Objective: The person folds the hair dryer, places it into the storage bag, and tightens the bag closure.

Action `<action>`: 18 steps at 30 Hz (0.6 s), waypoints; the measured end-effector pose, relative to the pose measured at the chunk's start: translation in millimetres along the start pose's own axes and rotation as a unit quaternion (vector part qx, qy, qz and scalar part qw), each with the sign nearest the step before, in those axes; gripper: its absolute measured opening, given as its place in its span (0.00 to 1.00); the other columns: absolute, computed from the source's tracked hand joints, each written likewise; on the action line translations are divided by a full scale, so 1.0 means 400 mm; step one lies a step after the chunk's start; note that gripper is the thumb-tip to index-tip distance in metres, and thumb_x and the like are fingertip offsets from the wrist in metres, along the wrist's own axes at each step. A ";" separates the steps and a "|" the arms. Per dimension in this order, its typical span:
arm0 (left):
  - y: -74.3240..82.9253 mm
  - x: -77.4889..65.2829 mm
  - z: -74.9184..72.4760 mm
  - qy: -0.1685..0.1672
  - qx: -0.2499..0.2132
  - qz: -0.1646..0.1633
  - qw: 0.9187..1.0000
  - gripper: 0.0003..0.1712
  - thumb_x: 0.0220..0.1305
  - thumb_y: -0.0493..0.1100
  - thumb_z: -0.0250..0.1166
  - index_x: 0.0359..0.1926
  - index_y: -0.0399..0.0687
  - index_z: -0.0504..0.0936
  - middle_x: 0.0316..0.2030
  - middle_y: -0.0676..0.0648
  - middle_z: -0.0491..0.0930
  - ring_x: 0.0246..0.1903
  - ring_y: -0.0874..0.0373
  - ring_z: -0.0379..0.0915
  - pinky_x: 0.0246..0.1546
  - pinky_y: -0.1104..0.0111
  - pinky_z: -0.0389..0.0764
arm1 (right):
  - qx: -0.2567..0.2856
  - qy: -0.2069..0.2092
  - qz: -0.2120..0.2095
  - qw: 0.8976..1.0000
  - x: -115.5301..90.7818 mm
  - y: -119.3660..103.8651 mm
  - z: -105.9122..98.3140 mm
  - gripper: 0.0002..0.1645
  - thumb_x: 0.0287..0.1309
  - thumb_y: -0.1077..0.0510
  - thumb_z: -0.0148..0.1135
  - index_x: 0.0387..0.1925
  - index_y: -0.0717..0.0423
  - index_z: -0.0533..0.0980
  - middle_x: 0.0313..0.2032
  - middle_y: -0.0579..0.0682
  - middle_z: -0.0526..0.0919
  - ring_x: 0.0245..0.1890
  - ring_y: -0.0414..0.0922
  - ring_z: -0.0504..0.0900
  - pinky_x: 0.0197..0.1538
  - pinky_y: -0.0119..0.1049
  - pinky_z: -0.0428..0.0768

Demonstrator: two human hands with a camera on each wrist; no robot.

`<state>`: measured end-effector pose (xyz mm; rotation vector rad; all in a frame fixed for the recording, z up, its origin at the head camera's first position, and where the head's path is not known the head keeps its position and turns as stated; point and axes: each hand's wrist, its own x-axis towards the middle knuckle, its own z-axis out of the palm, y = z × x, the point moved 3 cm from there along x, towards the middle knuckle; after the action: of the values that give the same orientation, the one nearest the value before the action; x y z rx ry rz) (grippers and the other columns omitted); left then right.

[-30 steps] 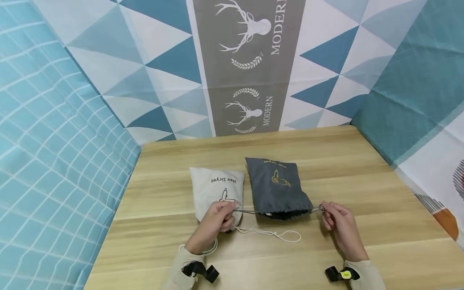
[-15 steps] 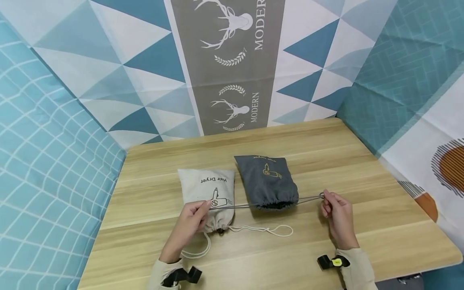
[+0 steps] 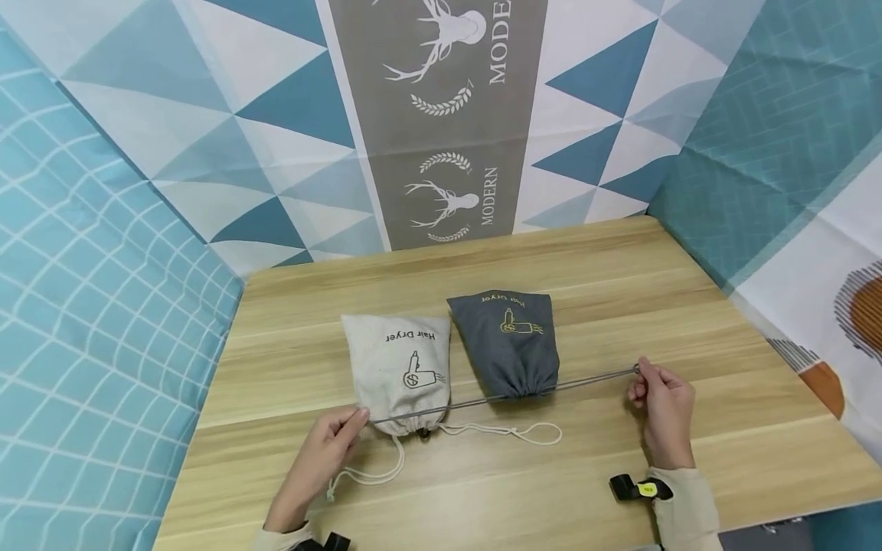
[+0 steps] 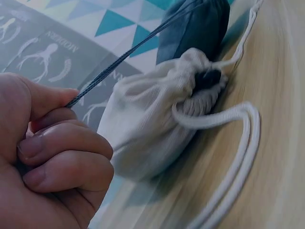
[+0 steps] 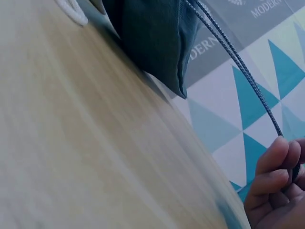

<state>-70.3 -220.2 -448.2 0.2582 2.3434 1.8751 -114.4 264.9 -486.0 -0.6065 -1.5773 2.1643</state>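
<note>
A dark grey drawstring bag [image 3: 513,344] with a yellow hair dryer print lies on the table, its mouth gathered shut. Grey drawstrings [image 3: 592,380] stretch taut from both sides of that mouth. My left hand [image 3: 324,448] pinches the left cord end between thumb and index finger, the other fingers curled, as the left wrist view shows. On the right, my right hand [image 3: 664,409] pinches the other cord end. A beige drawstring bag [image 3: 400,363] with a black hair dryer print lies left of the grey one, under the left cord, its mouth drawn together.
White cords [image 3: 506,432] of the beige bag trail over the wooden table [image 3: 482,490] to both sides. Patterned cloth [image 3: 289,115] stands behind the table, with blue checked cloth [image 3: 103,306] along the left.
My hands have moved apart, the left going outward and toward me. The grey bag's mouth, open a second ago, has gathered closed as the cords lengthened on both sides.
</note>
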 end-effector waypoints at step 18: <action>0.049 0.009 0.070 0.172 0.376 0.145 0.899 0.22 0.63 0.51 0.70 0.49 0.42 0.77 0.42 0.44 0.76 0.40 0.54 0.74 0.39 0.60 0.80 | -0.324 -0.198 -0.118 0.918 -0.004 0.004 -0.010 0.18 0.70 0.53 0.60 0.51 0.62 0.80 0.14 0.44 0.65 0.12 0.37 0.61 0.17 0.34 0.65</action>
<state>-67.0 -188.6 -435.3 0.3848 3.3587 1.0488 -111.0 266.8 -488.5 -0.1269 -2.4722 1.6256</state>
